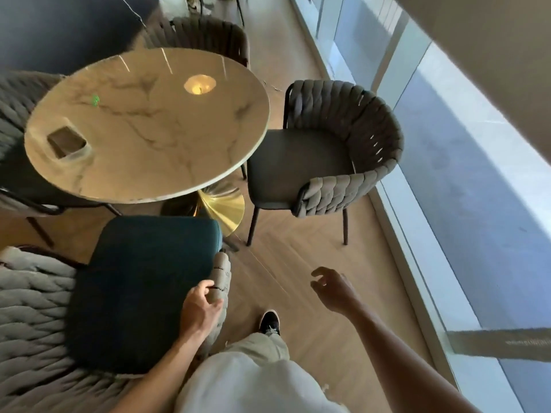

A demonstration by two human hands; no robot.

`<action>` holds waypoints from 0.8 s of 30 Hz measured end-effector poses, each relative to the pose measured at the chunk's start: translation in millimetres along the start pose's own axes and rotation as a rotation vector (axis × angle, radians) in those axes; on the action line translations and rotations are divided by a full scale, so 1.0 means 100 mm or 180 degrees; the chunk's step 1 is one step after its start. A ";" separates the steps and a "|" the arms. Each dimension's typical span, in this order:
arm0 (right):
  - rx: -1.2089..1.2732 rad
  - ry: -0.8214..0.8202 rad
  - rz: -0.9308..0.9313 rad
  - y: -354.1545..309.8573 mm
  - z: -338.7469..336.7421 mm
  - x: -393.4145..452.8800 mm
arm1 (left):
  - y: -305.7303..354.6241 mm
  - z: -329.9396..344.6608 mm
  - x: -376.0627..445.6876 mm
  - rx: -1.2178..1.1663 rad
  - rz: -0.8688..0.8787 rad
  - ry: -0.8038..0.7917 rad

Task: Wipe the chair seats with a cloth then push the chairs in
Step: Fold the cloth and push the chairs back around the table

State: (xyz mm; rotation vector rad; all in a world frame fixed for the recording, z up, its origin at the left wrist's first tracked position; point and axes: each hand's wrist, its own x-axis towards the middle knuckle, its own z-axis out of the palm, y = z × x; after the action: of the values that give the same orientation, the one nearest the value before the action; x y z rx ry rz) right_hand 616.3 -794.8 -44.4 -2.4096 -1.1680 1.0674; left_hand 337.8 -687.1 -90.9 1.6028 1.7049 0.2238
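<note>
Gripping of the near chair's woven armrest (222,281) is being done by the left hand (200,308), whose fingers (205,286) are being curled over the top of the braided band while the thumb is being pressed against its outer side. The near chair (143,293) is being seen standing pulled out from the round marble table (143,123), its dark teal seat facing up, with only the front edge of the seat lying close to the table's rim and the brass base (222,208). The right hand (331,289) is being held in the air above the wooden floor (298,263), well apart from both chairs, its fingers loosely bent and spread, with nothing being held in them. No cloth is being shown in either hand.

A second chair (325,150), with a dark seat and a woven grey back, is being seen to the right of the table, its seat partly tucked under the tabletop edge. Two further woven chairs are being glimpsed at the far side (205,37) and the left side (15,114) of the table. A small square holder (67,142) is being carried on the table near its left edge. A black shoe (269,321) and light trousers are being seen between the two arms.
</note>
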 end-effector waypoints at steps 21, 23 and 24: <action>-0.2154 -0.0316 -0.0963 -0.43 -1.27 3.19 | 0.86 0.41 1.20 0.0476 -0.1811 -0.0170; -0.2352 -0.0599 -0.0901 -0.39 -1.33 3.33 | 0.88 0.42 1.24 0.0475 -0.1935 -0.0057; -0.2428 -0.0716 -0.0881 -0.38 -1.35 3.38 | 0.90 0.42 1.24 0.0490 -0.2003 -0.0001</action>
State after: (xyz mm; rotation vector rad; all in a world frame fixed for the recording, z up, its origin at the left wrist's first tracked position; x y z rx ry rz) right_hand 828.5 -502.5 -101.8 -2.5366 -2.2434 0.9268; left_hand 444.8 -572.1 -115.2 1.0873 2.1698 -0.2248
